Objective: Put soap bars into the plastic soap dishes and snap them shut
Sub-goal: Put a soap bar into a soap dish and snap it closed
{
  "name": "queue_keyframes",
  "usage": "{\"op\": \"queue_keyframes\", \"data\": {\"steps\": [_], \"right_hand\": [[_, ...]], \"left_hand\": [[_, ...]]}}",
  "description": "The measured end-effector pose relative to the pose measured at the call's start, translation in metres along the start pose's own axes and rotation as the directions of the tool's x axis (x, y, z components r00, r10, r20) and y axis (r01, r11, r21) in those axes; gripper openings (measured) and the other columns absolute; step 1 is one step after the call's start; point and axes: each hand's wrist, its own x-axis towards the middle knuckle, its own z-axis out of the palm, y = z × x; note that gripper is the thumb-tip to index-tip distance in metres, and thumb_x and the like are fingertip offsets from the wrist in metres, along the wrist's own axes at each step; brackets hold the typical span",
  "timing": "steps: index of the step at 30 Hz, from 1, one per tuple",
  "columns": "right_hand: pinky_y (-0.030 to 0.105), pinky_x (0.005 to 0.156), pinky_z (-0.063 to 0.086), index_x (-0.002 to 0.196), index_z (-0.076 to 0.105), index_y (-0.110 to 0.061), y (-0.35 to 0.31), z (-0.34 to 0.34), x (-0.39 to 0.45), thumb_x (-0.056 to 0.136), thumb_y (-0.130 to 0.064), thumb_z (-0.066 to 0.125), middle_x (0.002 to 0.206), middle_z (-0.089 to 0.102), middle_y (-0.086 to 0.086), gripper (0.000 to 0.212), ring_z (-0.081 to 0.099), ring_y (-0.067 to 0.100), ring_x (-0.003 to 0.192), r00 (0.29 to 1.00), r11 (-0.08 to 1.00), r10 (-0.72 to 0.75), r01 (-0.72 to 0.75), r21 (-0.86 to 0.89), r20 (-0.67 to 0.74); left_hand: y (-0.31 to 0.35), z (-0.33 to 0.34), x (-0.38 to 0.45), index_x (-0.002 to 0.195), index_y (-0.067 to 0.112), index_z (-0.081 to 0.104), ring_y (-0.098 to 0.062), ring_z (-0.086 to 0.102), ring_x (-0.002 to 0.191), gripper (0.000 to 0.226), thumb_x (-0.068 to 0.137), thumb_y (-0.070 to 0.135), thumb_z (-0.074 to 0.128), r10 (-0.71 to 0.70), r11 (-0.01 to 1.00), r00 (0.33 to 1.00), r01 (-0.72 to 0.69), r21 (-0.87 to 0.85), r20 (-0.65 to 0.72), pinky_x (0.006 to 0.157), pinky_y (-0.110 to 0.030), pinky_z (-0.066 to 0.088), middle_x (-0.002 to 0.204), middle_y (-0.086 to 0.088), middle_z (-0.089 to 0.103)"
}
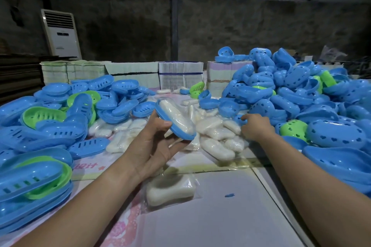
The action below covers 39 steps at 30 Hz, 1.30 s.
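A wrapped white soap bar (170, 188) is lying on the surface (230, 216) nearest the camera. The left hand (154, 146) is gripping a blue dish half (176, 126) containing a film-wrapped bar. The right hand (255, 127) is reaching into the perforated blue dish pile (291, 94), fingers curled, apparently pinching a piece; its fingertips are partly hidden.

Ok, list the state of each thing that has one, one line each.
Left hand: raised, grips a dish half.
Blue dish half: tilted, uncovered, a wrapped soap bar lying in it.
Right hand: fingers curled on a blue piece at the right pile's edge.
Soap nearest the camera: wrapped, flat on the table.
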Motion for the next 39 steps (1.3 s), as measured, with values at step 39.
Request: {"op": "queue_keyframes", "data": {"steps": [39], "right_hand": [[0.027, 0.066, 0.043, 0.102, 0.064, -0.029, -0.082, -0.025, -0.084, 0.082, -0.059, 0.05, 0.097, 0.063, -0.003, 0.038, 0.058, 0.014, 0.078, 0.972, 0.381, -0.221, 0.167, 0.909, -0.087]], "left_hand": [[-0.004, -0.004, 0.0, 0.124, 0.023, 0.067, -0.038, 0.068, 0.114, 0.066, 0.061, 0.011, 0.08, 0.069, 0.994, 0.992, -0.06, 0.092, -0.102, 0.082, -0.043, 0.061, 0.129, -0.016, 0.068]]}}
